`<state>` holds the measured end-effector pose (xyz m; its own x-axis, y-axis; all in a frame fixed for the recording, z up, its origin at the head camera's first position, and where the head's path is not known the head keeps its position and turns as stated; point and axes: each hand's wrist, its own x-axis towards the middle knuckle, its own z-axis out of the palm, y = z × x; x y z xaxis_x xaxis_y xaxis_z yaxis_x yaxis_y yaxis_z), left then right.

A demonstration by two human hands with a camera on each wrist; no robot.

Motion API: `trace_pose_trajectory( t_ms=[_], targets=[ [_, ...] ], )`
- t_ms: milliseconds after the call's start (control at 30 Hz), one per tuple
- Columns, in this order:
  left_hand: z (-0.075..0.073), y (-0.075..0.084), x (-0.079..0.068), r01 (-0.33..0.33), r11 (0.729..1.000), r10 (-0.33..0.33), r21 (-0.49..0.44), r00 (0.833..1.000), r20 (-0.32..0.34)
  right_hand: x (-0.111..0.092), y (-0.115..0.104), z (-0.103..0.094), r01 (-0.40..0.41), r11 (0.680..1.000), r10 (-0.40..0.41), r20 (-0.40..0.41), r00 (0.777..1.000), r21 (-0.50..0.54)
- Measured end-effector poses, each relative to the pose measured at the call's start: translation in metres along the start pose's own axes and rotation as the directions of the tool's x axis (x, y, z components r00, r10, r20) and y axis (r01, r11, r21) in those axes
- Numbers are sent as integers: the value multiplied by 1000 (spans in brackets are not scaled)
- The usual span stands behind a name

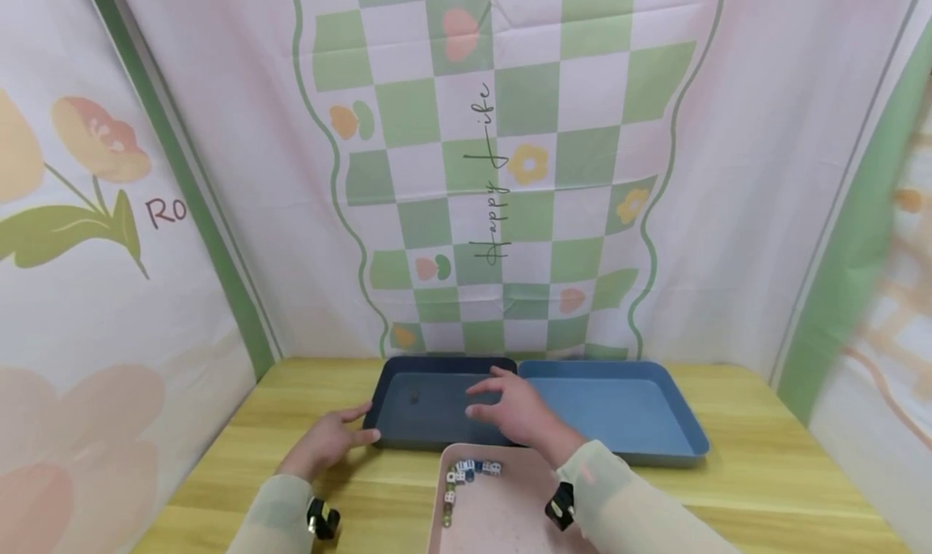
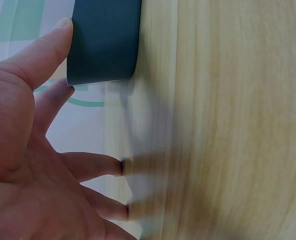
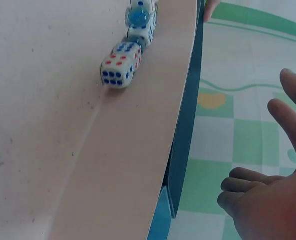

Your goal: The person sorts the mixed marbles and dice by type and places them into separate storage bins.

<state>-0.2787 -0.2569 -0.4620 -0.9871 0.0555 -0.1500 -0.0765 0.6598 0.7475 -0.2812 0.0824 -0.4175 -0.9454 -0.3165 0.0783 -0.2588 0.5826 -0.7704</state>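
A dark blue-grey tray (image 1: 437, 443) lies at the back left, with a small dark bead-like thing (image 1: 414, 398) in it. My left hand (image 1: 325, 443) is at its front left corner. In the left wrist view, that hand's thumb and index finger touch the tray wall (image 2: 105, 42) while its other fingers extend towards the table. My right hand (image 1: 518, 408) is over the dark tray's right part, thumb and index finger apart with nothing between them. A pink tray (image 1: 524, 497) in front holds a bent row of dice (image 3: 116, 72) and round beads (image 3: 137, 17).
A lighter blue tray (image 1: 612, 412) adjoins the dark tray on the right. All three trays sit on a wood-grain table (image 1: 772, 473). Printed cloth (image 1: 502, 174) hangs behind the table and on both sides.
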Motion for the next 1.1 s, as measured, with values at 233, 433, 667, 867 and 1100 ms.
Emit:
trace_pose_trajectory(
  t_ms=[233,433,667,867,1100],
  targets=[
    [-2,1,2,-4,1000,4,-5,1000,1,-6,-5,5,24,1000,-23,50,998,-9],
    [-2,-2,4,-2,1000,2,-21,1000,3,-8,-3,12,56,998,-54,122,991,-12],
    [-2,0,4,-5,1000,5,-19,1000,1,-15,-3,19,84,996,-84,194,977,7],
    [-1,-1,1,16,1000,-16,-27,1000,6,-26,-3,28,131,991,-124,240,963,-13],
    [1,-5,2,11,999,-11,-36,1000,7,-32,0,38,168,985,-149,332,931,-30]
  ],
)
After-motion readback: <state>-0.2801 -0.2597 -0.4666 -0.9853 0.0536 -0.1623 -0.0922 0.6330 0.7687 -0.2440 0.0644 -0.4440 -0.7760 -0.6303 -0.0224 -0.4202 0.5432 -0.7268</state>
